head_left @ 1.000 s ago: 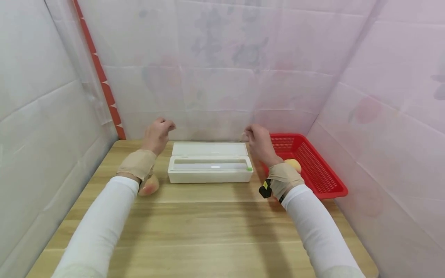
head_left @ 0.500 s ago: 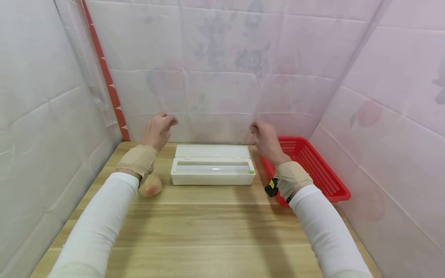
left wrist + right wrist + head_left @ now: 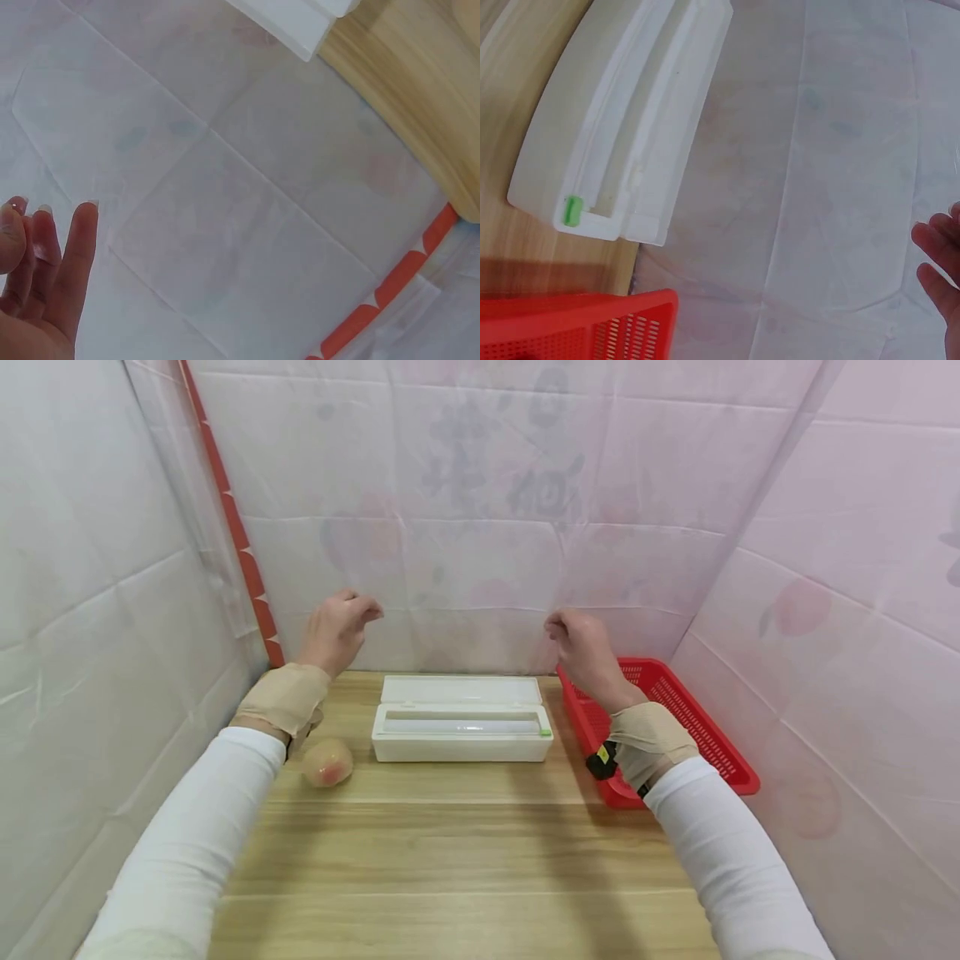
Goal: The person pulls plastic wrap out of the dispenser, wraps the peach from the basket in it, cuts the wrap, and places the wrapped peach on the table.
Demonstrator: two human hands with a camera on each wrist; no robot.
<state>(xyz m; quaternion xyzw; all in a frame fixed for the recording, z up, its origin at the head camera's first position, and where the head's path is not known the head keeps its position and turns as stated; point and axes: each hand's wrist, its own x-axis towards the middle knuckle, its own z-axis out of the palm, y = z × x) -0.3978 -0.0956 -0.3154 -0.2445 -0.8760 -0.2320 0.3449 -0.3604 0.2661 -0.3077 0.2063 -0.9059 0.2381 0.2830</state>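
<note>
Both hands are raised above and behind a white box [image 3: 462, 747] with its lid tipped back and a pale roll inside. My left hand [image 3: 339, 631] has thumb and index fingertip together, the other fingers extended in the left wrist view. Level with it, my right hand [image 3: 587, 652] pinches with bent fingers. Thin clear film, hard to see, glints beside the right fingers in the right wrist view [image 3: 957, 159]; its outline between the hands cannot be made out. A shiny, film-covered peach [image 3: 327, 762] lies below the left wrist.
A red basket [image 3: 701, 727] stands at the right, partly behind the right forearm, which hides some of its inside. Pale printed sheets [image 3: 480, 560] enclose the wooden table [image 3: 450, 852] at the back and both sides. A black device sits at the right wrist.
Both hands have risen slightly and moved a little farther apart. The yellow fruit seen earlier in the basket is now out of sight near the right wrist. Box and wrapped peach have stayed put.
</note>
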